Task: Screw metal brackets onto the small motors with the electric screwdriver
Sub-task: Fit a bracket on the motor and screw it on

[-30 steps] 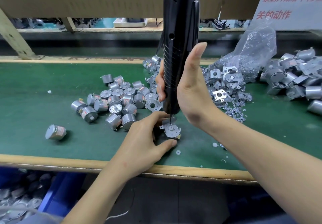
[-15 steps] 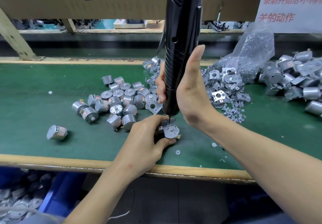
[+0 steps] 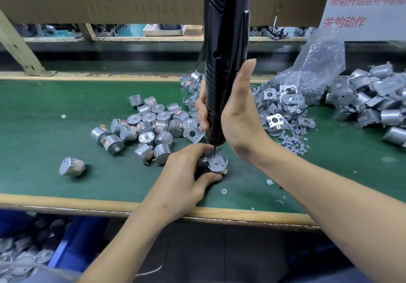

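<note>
At the near edge of the green mat: left hand grips a motor, right hand is wrapped around the screwdriver.
Screwdriver upright, tip down on the bracket atop that motor. Loose motors heaped behind-left of it; spare brackets and screws behind-right; plastic bag beyond those.

A black electric screwdriver stands upright, its bit down on a silver metal bracket seated on a motor that is mostly hidden, near the front of the green bench. Loose cylindrical motors lie heaped behind to the left, bare brackets to the right, and bracketed motors far right.
</note>
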{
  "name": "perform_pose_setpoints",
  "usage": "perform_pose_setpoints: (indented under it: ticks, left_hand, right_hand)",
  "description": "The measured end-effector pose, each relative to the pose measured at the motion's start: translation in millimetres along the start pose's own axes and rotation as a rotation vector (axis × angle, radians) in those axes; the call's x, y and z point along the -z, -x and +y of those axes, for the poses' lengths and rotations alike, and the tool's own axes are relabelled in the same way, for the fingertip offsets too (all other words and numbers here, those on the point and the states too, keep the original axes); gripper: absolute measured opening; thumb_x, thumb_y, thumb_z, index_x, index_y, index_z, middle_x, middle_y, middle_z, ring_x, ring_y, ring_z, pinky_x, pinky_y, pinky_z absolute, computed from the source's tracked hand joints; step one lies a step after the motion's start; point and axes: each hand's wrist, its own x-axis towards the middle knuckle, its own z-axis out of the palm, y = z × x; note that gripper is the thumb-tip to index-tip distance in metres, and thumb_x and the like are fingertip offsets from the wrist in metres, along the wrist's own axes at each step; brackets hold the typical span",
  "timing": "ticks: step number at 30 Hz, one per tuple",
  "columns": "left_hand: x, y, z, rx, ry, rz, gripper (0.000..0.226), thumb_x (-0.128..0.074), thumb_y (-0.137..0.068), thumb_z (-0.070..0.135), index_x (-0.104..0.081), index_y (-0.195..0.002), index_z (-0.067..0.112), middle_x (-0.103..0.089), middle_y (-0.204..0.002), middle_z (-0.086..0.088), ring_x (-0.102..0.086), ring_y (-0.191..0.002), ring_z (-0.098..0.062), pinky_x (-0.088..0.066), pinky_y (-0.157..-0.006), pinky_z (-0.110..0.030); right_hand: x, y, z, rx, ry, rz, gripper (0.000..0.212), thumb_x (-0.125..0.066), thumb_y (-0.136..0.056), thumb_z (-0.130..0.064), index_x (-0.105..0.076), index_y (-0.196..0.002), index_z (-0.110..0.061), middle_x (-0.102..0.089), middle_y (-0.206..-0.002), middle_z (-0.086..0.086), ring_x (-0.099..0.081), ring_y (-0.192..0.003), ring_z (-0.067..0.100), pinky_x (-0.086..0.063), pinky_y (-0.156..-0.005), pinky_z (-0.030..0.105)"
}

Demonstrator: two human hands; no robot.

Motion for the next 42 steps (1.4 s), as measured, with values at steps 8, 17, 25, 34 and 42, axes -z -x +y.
perform_pose_setpoints:
  ticks: [8,17,25,34,42]
  left_hand:
    - [-2,-2,-1,-0.032,-0.008,0.007,0.045,-0.079,-0.08,0.031,-0.061,-0.12,0.02,-0.054,-0.093,0.019,-0.049,-0.082,0.011,-0.034,-0.074,-0.006]
    - [-2,-8,2,-0.059,0.007,0.0,0.046,-0.08,-0.08,0.029,-0.062,-0.121,0.017,-0.044,-0.077,0.026,-0.046,-0.08,0.019,-0.032,-0.072,-0.001]
    - [-6,-8,-3,-0.069,0.015,0.025,0.047,-0.082,-0.079,0.027,-0.063,-0.122,0.02,-0.046,-0.072,0.033,-0.049,-0.075,0.01,-0.032,-0.07,-0.002]
    - [-7,-9,-5,-0.087,0.001,0.035,0.047,-0.082,-0.078,0.03,-0.064,-0.121,0.027,-0.049,-0.093,0.045,-0.053,-0.078,-0.001,-0.035,-0.07,-0.004]
    - [-7,-8,-5,-0.078,-0.005,0.048,0.048,-0.084,-0.076,0.029,-0.064,-0.119,0.026,-0.049,-0.067,0.017,-0.053,-0.072,-0.002,-0.036,-0.067,-0.005]
  right_hand:
    - [-2,-1,2,-0.004,0.02,0.049,0.077,-0.021,-0.069,-0.089,-0.051,-0.068,-0.018,-0.051,-0.054,0.001,-0.046,-0.046,0.021,-0.042,-0.05,0.034]
    - [11,-11,-8,-0.148,-0.038,0.035,0.087,-0.001,-0.08,-0.084,-0.052,-0.074,-0.014,-0.05,-0.056,0.003,-0.045,-0.048,0.021,-0.046,-0.057,0.034]
    - [44,-22,-6,-0.179,-0.124,-0.006,0.08,-0.003,-0.081,-0.081,-0.051,-0.067,-0.019,-0.045,-0.055,0.002,-0.039,-0.046,0.019,-0.04,-0.05,0.028]
    - [83,1,-9,-0.215,-0.182,-0.061,0.085,0.002,-0.079,-0.08,-0.056,-0.065,-0.02,-0.044,-0.052,0.002,-0.038,-0.042,0.019,-0.038,-0.049,0.026]
    - [100,33,-15,-0.195,-0.205,-0.051,0.083,0.001,-0.079,-0.077,-0.055,-0.066,-0.016,-0.045,-0.052,0.004,-0.04,-0.042,0.018,-0.038,-0.049,0.026]
